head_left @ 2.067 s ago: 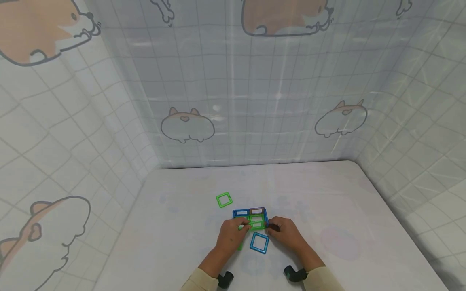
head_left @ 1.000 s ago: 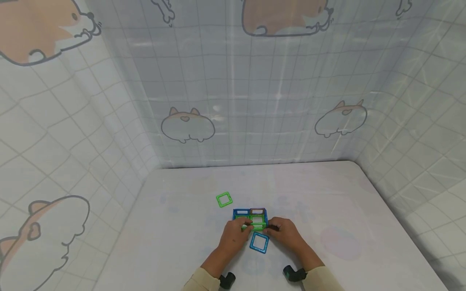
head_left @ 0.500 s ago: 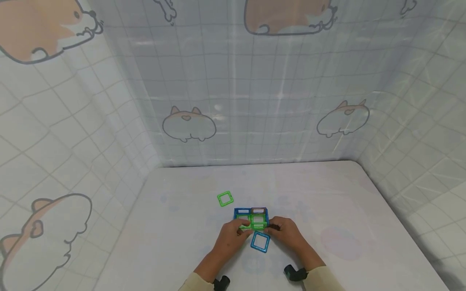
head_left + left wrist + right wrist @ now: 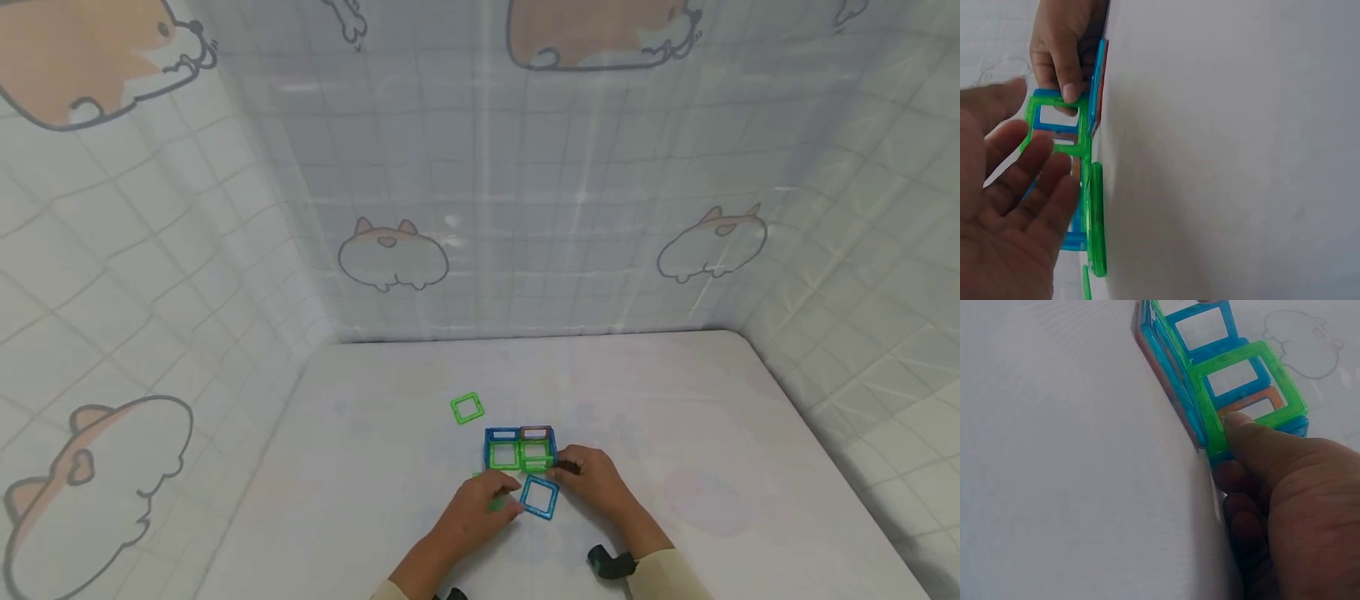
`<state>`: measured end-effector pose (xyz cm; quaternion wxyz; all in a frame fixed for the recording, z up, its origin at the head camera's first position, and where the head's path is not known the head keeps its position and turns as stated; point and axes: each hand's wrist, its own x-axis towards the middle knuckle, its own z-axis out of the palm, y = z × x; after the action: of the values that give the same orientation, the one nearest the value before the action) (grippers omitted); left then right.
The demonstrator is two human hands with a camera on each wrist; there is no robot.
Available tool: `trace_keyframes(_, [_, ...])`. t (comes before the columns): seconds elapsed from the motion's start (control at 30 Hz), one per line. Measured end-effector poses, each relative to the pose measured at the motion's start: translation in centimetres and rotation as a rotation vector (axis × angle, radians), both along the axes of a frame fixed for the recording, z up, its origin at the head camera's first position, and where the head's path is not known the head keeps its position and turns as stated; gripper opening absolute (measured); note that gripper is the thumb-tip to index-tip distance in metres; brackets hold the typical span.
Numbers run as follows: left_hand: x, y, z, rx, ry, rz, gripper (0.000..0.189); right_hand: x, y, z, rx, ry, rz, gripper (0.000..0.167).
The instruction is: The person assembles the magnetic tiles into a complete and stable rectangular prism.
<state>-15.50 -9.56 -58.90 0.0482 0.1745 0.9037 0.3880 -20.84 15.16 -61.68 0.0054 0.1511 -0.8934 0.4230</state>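
A low open box of magnetic tiles (image 4: 520,457), with blue, orange-brown and green square frames, stands on the table in the head view. My right hand (image 4: 596,483) grips its near right corner, the thumb lying on an upright green tile (image 4: 1294,394) in the right wrist view. Just in front of the box my left hand (image 4: 474,512) hovers with loosely bent fingers and nothing held. Partly under that hand is a loose green tile (image 4: 497,503). Between the hands lies a blue tile (image 4: 536,513), with a reddish edge (image 4: 1172,394) beneath it in the right wrist view.
Another green tile (image 4: 462,397) lies flat behind the box, to the left. The white table (image 4: 675,417) reaches back to a tiled-pattern curtain (image 4: 547,250) with dog drawings, which also hangs on both sides.
My left hand has let go of the box's near left side and moved back toward me. A green tile now stands in the box's near right side. My right hand keeps its place.
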Motion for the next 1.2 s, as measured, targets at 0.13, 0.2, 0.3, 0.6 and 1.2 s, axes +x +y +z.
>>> trace_keyframes(0.13, [0.3,0.0,0.3,-0.127,0.069,-0.113,0.032,-0.1,0.1,0.1,-0.007,0.006,0.003,0.010])
trace_keyframes(0.2, [0.5,0.0,0.3,-0.183,0.077,-0.153,0.036,-0.1,0.0,0.1,-0.003,0.001,0.008,0.011])
trace_keyframes(0.3, [0.7,0.1,0.2,-0.249,0.062,-0.198,0.040,-0.1,0.0,0.2,0.000,-0.009,0.011,0.011])
trace_keyframes(0.6, [1.3,0.5,0.0,-0.359,0.066,-0.274,0.046,0.2,-0.1,0.3,0.005,-0.018,-0.009,0.011])
trace_keyframes(1.2, [2.2,0.4,-0.1,-0.411,0.226,-0.289,0.035,0.2,0.0,-0.2,-0.010,-0.005,-0.011,0.012])
